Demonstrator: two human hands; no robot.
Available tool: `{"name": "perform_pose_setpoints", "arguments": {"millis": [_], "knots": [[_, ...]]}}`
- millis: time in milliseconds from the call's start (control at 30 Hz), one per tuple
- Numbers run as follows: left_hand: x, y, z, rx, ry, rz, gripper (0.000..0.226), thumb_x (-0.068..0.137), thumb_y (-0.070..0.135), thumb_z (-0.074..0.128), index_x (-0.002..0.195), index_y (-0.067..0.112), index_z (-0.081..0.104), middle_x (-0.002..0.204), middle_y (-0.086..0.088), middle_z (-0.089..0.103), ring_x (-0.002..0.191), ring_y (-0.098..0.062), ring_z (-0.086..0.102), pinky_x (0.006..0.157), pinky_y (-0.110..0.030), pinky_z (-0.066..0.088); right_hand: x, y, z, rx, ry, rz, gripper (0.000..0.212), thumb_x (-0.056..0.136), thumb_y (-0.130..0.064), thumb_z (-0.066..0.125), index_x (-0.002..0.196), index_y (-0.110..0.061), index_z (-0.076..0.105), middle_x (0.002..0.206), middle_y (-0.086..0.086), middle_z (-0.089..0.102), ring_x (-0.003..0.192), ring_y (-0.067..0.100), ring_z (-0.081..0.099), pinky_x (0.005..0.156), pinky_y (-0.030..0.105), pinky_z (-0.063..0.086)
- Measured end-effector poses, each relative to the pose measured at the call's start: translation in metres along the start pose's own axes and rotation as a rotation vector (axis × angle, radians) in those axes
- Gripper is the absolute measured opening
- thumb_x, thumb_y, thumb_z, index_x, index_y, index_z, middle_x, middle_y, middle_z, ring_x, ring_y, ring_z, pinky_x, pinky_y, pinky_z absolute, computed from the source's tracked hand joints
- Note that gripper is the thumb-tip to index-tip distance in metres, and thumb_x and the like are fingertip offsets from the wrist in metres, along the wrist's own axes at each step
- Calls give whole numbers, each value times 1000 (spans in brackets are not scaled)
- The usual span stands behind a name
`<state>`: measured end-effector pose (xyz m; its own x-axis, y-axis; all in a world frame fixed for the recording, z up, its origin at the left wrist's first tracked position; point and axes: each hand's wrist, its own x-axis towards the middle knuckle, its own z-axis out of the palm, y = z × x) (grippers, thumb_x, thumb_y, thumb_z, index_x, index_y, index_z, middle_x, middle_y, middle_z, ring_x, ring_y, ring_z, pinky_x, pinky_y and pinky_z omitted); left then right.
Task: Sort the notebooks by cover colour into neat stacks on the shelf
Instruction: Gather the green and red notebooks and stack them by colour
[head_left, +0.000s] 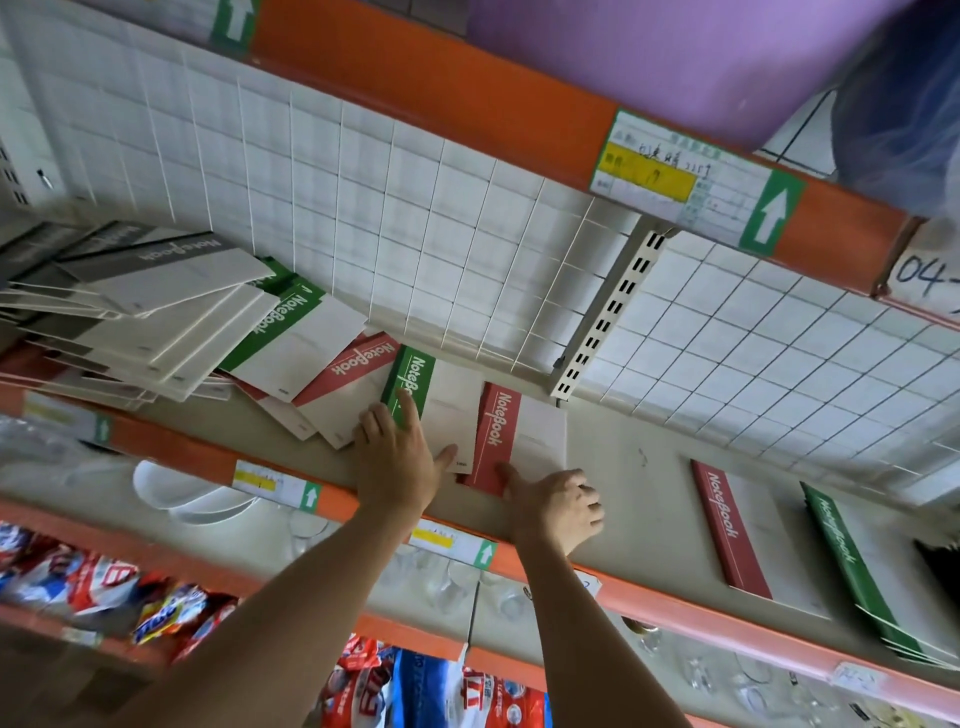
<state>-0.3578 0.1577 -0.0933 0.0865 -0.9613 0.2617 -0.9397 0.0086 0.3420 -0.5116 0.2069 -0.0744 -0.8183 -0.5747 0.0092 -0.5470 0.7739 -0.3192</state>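
Head view. Shelf (639, 467): unsorted heap (156, 312) of grey, green and red notebooks at left. Left hand (397, 462), fingers straight, presses flat on a green notebook (431, 400) at mid-shelf. Right hand (558, 501), grip pinching the near corner of a red notebook (511, 436) just beside it. Sorted red stack (737, 530) and green stack (852, 566) lie well apart at right. Handling, judged: light, thin, slightly flexible, smooth covers that slide; best taken by the spine edge.
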Motion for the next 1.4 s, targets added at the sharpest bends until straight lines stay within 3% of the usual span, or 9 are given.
{"name": "perform_pose_setpoints", "arguments": {"millis": [200, 300, 600, 700, 800, 933, 1100, 1200, 1400], "knots": [[-1, 1, -1, -70, 46, -17, 122, 61, 74, 75, 144, -5, 31, 119, -17, 45, 98, -27, 49, 82, -38, 50, 16, -2, -15, 46, -155, 58, 121, 44, -85, 74, 128, -3, 42, 133, 15, 52, 123, 33, 47, 102, 40, 36], [-2, 2, -6, -131, 7, -30, 107, 65, 67, 77, 137, 3, 32, 118, -15, 45, 94, -26, 51, 76, -37, 51, 23, -3, -23, 58, -263, 70, 122, 41, -84, 76, 131, -8, 45, 133, 10, 54, 126, 30, 46, 102, 39, 37], [-6, 1, -11, -124, 18, 61, 32, 90, 21, 69, 110, 10, 47, 80, -11, 65, 63, -25, 62, 45, -29, 38, 23, 19, -17, 60, -309, -161, 60, 92, -57, 47, 129, -11, 46, 137, 9, 53, 129, 32, 39, 105, 41, 33], [-10, 3, -16, -76, 18, 124, 28, 87, 9, 68, 106, 13, 48, 76, -12, 65, 61, -28, 63, 46, -32, 46, 25, 24, -27, 192, -464, -228, 47, 96, -39, 51, 131, -8, 48, 135, 13, 56, 124, 32, 48, 106, 38, 37], [-18, 19, -28, -75, -85, 152, 43, 89, 4, 54, 129, 15, 41, 93, -10, 67, 79, -31, 67, 60, -35, 46, 26, 36, -51, 523, -537, -219, 34, 94, -5, 58, 127, 4, 57, 125, 22, 63, 101, 27, 61, 79, 26, 52], [-33, 59, -40, -84, -147, 211, 60, 90, 7, 50, 145, 17, 28, 98, -9, 69, 88, -32, 67, 69, -36, 46, 34, 64, -72, 690, -426, -78, 32, 92, 7, 54, 123, 11, 55, 109, 24, 62, 79, 23, 54, 47, 13, 45], [-36, 117, -53, -207, -148, 192, 51, 92, 13, 54, 138, 7, 34, 105, -15, 68, 93, -36, 66, 67, -36, 41, 48, 102, -100, 596, -289, 11, 48, 94, -12, 49, 141, -8, 42, 133, 18, 52, 109, 27, 54, 92, 30, 42], [-43, 153, -58, -256, -212, 120, 33, 88, 16, 58, 119, 8, 47, 107, -16, 68, 97, -36, 66, 73, -37, 48, 57, 134, -119, 563, -145, 45, 43, 84, -20, 50, 126, -15, 56, 119, 13, 66, 106, 33, 62, 90, 33, 49], [-59, 212, -48, -310, -250, 58, 30, 87, 22, 57, 115, 13, 53, 106, -14, 68, 96, -35, 66, 76, -36, 50, 89, 188, -137, 451, -113, 80, 38, 78, -18, 50, 116, -20, 41, 101, 10, 67, 89, 33, 64, 80, 37, 51]]}}
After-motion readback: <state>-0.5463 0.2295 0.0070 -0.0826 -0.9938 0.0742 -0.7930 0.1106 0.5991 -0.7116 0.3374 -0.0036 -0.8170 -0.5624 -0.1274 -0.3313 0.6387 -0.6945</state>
